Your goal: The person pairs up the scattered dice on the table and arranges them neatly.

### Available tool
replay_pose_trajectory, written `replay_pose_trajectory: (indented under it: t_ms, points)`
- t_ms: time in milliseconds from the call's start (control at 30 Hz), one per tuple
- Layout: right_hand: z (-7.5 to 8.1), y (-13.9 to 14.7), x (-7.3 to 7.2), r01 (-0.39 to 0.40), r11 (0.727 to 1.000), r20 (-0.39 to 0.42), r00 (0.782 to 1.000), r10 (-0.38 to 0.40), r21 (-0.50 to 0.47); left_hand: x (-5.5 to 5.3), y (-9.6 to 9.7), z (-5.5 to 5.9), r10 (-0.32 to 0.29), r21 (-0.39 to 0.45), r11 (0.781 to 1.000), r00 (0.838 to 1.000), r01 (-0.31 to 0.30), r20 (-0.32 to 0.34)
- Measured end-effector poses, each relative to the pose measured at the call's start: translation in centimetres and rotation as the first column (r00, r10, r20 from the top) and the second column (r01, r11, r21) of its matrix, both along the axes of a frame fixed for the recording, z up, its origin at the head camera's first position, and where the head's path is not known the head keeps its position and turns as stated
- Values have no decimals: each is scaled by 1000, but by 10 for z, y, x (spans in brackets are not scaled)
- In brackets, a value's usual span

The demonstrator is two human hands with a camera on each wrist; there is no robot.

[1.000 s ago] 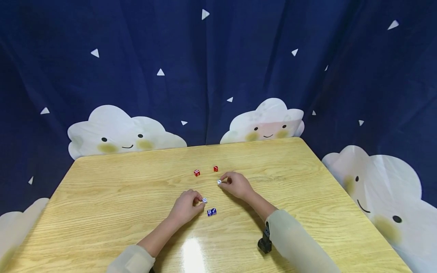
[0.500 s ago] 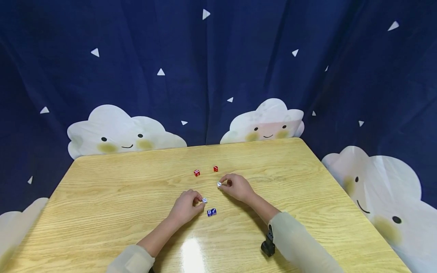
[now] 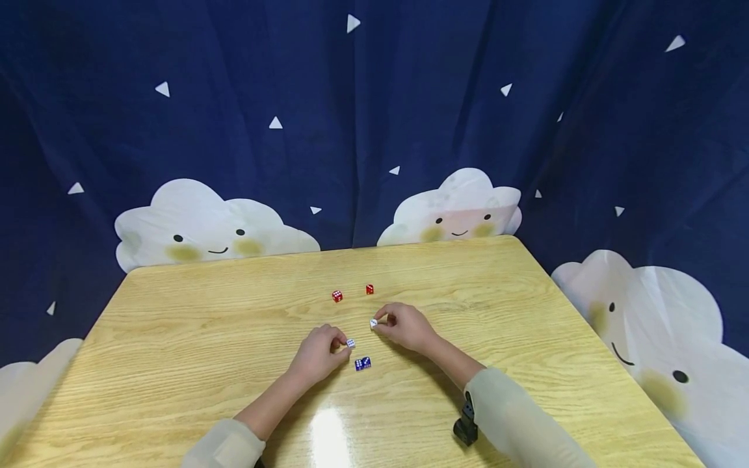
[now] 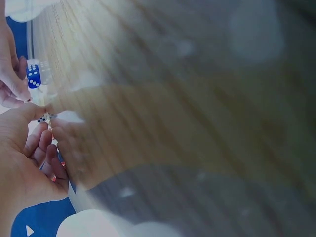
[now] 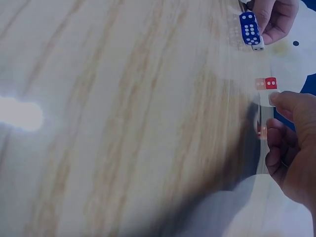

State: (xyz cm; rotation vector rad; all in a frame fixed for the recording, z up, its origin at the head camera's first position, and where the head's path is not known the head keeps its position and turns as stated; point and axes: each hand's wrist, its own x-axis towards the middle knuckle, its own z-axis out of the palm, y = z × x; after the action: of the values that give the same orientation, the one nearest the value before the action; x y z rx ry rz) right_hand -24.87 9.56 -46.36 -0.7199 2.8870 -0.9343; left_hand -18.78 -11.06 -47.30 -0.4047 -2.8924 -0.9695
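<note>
My left hand (image 3: 318,354) holds a white die (image 3: 350,343) between thumb and fingertips, low at the table. My right hand (image 3: 406,325) pinches a second white die (image 3: 373,323) a little farther back and to the right. Two blue dice (image 3: 363,364) sit side by side just in front of the left hand's die. Behind both hands lie a red die (image 3: 337,296) and another red die (image 3: 370,289), apart from each other. In the left wrist view the thumb partly covers the white die (image 4: 42,118). The right wrist view shows the blue dice (image 5: 249,28) by the left fingers.
The wooden table (image 3: 193,325) spreads around the dice on all sides. A dark blue curtain (image 3: 316,149) with white clouds hangs behind it. On the right sleeve's cuff there is a black wrist camera (image 3: 466,426). Light glares off the table's front (image 3: 329,435).
My right hand has moved toward me and slightly left with its white die, closer to the left hand's die. The left hand, the blue dice and the red dice have stayed put.
</note>
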Motion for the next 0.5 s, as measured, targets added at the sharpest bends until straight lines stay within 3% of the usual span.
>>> replay_pose_trajectory:
  t_ms: [500]
  points:
    - [0, -9, 9, -77, 997, -1, 997, 77, -9, -1, 0, -2, -2, 2, 1000, 1000, 2, -14]
